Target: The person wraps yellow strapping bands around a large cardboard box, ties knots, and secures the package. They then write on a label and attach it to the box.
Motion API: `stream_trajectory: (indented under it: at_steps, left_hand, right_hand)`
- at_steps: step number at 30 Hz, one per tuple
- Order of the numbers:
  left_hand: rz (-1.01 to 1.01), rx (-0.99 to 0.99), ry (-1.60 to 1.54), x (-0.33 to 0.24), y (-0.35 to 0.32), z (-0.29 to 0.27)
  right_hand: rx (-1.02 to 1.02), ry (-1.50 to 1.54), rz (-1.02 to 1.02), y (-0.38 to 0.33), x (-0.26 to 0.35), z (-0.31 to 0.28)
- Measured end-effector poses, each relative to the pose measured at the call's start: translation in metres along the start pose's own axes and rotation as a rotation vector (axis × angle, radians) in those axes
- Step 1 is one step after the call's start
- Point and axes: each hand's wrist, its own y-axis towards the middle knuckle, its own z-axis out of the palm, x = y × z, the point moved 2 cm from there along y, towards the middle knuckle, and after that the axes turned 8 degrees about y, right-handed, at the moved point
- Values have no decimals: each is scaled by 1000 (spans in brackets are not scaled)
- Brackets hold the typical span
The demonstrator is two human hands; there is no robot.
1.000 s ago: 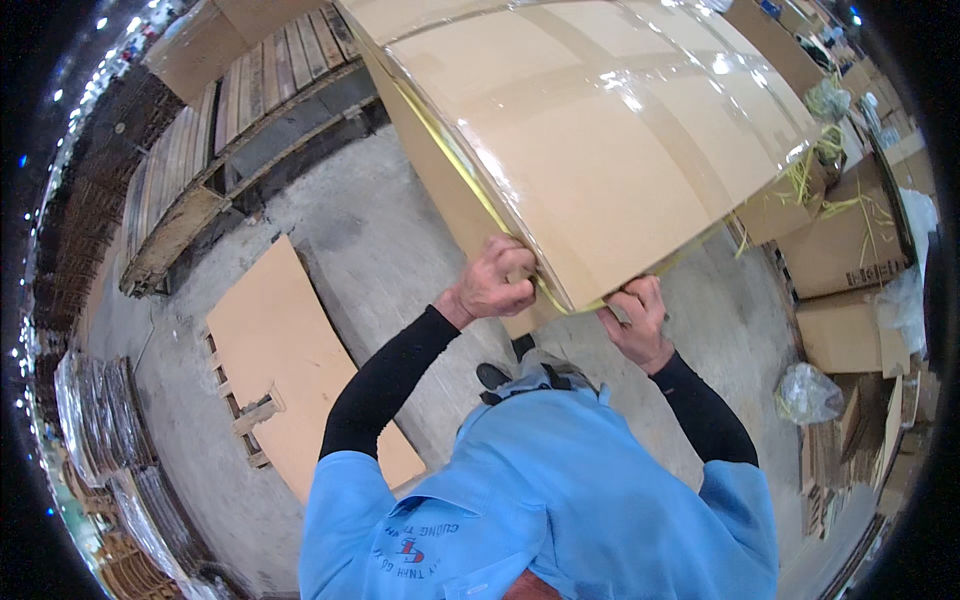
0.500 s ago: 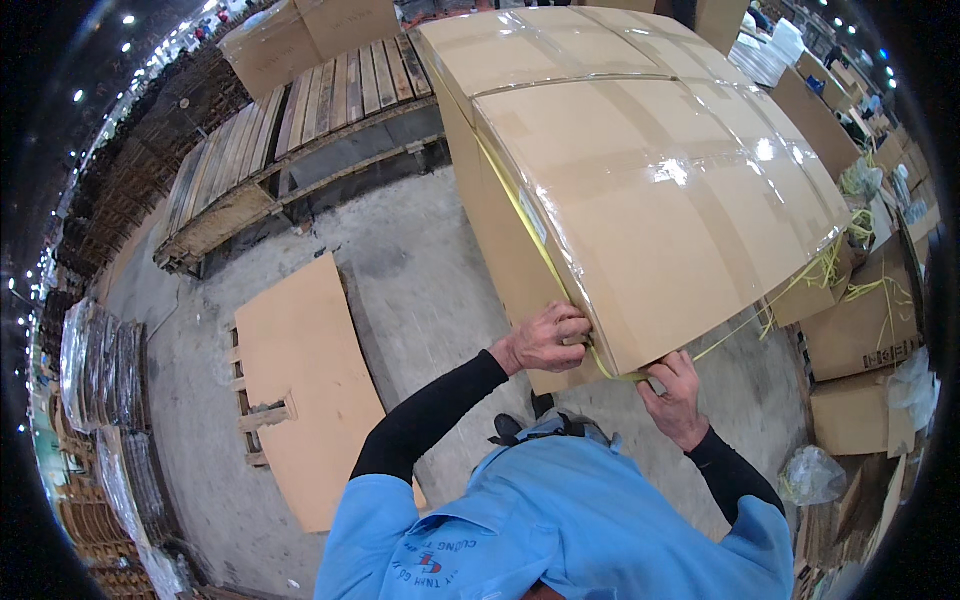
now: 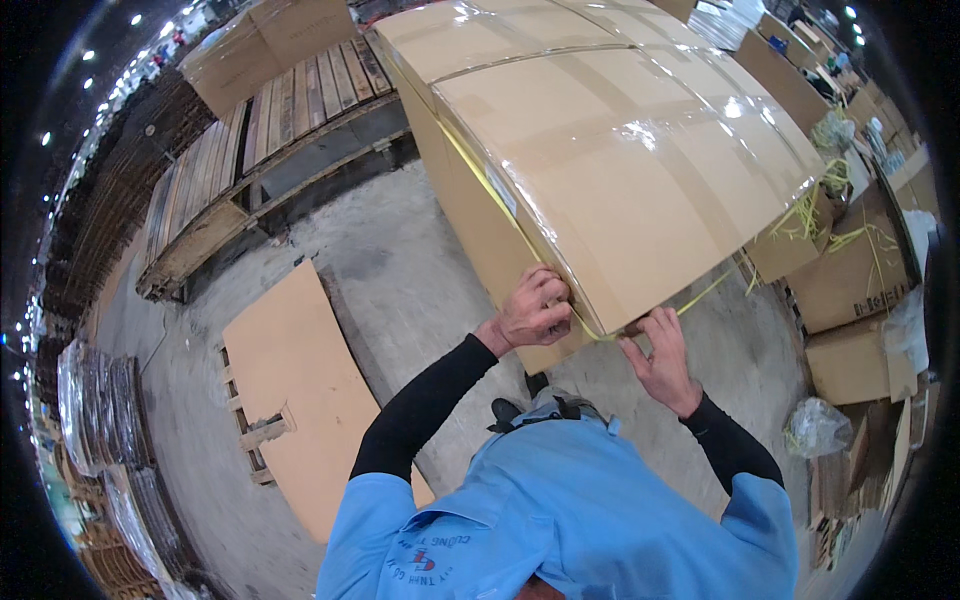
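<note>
A large cardboard box (image 3: 600, 190), with clear tape over its top, stands in front of me. A yellow strapping band (image 3: 480, 172) runs along its left side and bends around the near corner. My left hand (image 3: 535, 308) is closed on the band just left of that corner, knuckles against the box's side. On the corner's other side, my right hand (image 3: 660, 358) has its thumb and bent fingers at the band, beneath the box's near edge. Its fingertips are partly hidden there. From the right hand the band continues rightward below the edge.
A flat cardboard sheet (image 3: 300, 390) lies on a pallet at the left, behind which stands a long slatted wooden platform (image 3: 270, 115). Wrapped stacks (image 3: 100, 405) line the far left. Cartons (image 3: 850, 270), loose yellow straps (image 3: 800, 220) and a plastic bag (image 3: 818, 428) crowd the right.
The whole view has shifted, so the box sits further left and higher. My right hand's fingers look more stretched, and both hands stay by the near corner.
</note>
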Motion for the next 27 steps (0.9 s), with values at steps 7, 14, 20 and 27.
stream_trajectory:
  at_steps: [7, 14, 20, 27]
  left_hand:
    - [-31, 63, -51, -5, 4, -5]
    - [-52, 53, 5, -14, 14, -6]
    - [-116, 3, 38, -25, 10, 2]
    - [-118, -6, 49, -33, 6, 7]
  right_hand:
    - [-45, -87, -14, -6, -2, 7]
    - [-65, -73, -14, -8, -9, 9]
    - [-84, -27, -8, -12, -18, 12]
    - [-80, -81, -40, -13, -18, 13]
